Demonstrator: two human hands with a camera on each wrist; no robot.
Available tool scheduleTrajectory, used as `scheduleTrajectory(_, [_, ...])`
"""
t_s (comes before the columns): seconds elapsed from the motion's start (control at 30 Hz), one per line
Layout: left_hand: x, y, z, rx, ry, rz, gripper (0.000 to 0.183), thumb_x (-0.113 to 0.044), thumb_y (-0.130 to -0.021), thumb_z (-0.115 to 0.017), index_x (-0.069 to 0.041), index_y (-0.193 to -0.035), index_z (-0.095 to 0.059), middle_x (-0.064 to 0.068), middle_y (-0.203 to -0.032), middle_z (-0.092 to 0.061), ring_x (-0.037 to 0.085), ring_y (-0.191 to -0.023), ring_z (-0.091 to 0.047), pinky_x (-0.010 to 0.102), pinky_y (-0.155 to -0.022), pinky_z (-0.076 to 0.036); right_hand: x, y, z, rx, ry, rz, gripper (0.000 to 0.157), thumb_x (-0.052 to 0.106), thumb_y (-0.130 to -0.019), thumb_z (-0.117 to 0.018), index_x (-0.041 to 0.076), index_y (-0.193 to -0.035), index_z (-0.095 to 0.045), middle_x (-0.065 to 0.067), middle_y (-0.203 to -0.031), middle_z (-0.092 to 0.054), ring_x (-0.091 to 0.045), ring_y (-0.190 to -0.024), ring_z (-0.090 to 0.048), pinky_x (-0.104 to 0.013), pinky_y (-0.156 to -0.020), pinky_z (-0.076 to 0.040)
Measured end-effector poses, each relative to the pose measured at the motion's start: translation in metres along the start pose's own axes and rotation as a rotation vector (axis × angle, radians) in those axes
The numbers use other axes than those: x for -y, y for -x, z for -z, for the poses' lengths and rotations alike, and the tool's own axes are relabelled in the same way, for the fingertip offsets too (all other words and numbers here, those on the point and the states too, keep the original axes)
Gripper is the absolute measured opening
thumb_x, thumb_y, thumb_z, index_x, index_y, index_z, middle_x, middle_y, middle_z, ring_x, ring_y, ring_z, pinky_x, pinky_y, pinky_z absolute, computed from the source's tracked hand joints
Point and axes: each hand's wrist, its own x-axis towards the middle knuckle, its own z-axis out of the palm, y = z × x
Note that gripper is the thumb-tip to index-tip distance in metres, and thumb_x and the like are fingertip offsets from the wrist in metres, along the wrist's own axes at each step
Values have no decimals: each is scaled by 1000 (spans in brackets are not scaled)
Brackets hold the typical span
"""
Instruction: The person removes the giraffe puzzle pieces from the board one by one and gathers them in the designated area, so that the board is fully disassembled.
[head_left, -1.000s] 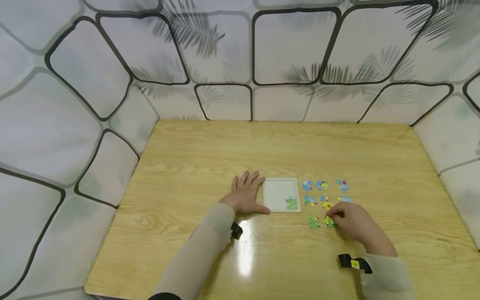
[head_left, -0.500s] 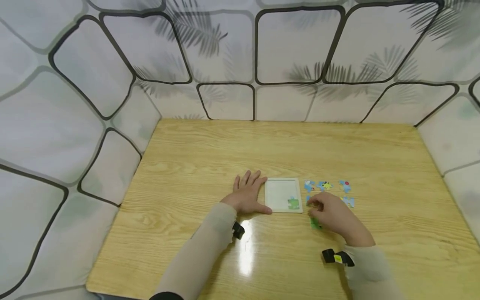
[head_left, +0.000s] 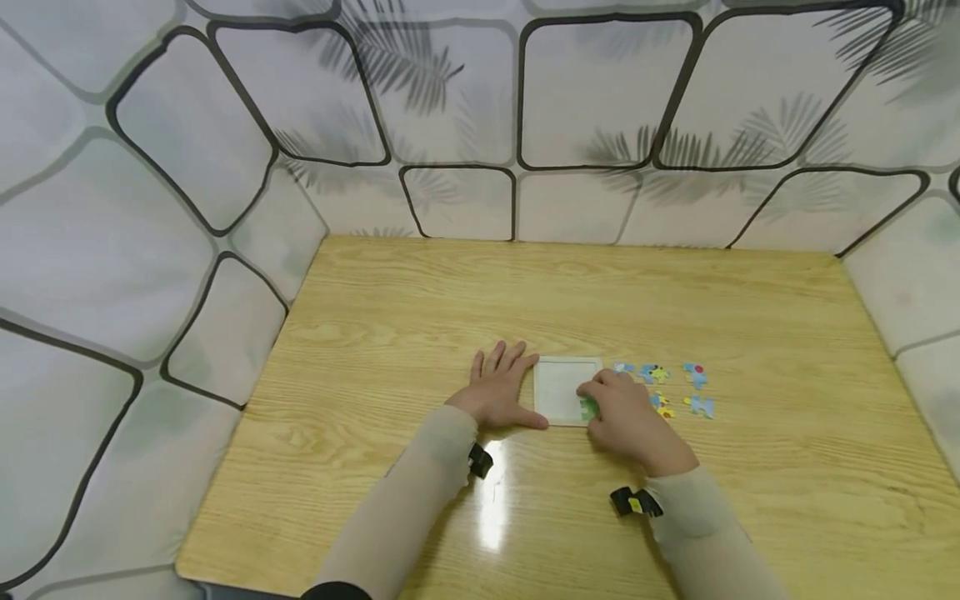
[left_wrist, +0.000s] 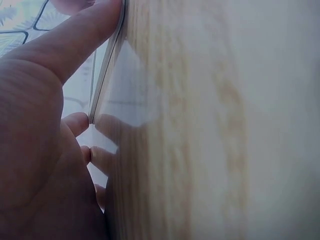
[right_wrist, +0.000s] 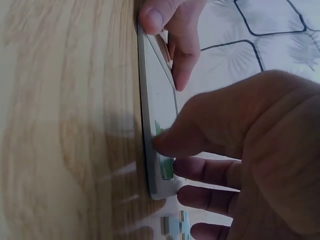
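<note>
A white square puzzle tray point(head_left: 557, 385) lies on the table. My left hand point(head_left: 498, 396) is spread flat at its left side, thumb and index finger touching the near and far left corners. Over the tray's near right corner, my right hand point(head_left: 633, 421) has thumb and fingers bent together on a jigsaw piece, mostly hidden by the fingers. Green jigsaw surface point(head_left: 589, 407) shows inside the tray under that hand. In the right wrist view, the thumb lies across the green point(right_wrist: 166, 169), with the other fingers just past it.
To the right of the tray lie several loose blue, yellow and red jigsaw pieces point(head_left: 701, 406) in rows. The right hand and wrist hide part of that area. A patterned cloth wall point(head_left: 573, 204) borders the back edge of the wooden table point(head_left: 420, 308).
My right hand has moved left from the near row of loose pieces, carrying a jigsaw piece to the tray's near right corner. The left hand has stayed at the tray's side.
</note>
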Motion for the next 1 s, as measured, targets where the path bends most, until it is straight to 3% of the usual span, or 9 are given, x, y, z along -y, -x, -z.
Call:
scheduleTrajectory(0.43, [-1,-2,0,13,-26,10,110,-71,-78,-72,-29,-162,-17,-1,-170,3,28,-155,11,57,-120,11,1,-8,4,111,-90,-40,46,0,-72,-65,4,-118,-66,-7,-103,-59,-24,-90,-53,-54,-86,-41])
scheduleTrajectory(0.8, [-2,-1,1,16,-24,6,109,-70,-78,-73,-28,-163,-17,-1,-170,3,28,-155,11,56,-120,12,1,-7,6,114,-104,-44,42,1,-75,-66,4,-117,-66,-7,-104,-59,-23,-90,-54,-54,-87,-42])
scheduleTrajectory(1.0, [-1,-2,-1,12,-28,3,109,-70,-79,-73,-28,-163,-17,0,-170,2,29,-155,11,57,-120,11,-2,-5,3,71,-74,-39,37,3,-77,-69,3,-114,-70,-7,-98,-58,-22,-85,-53,-48,-81,-44])
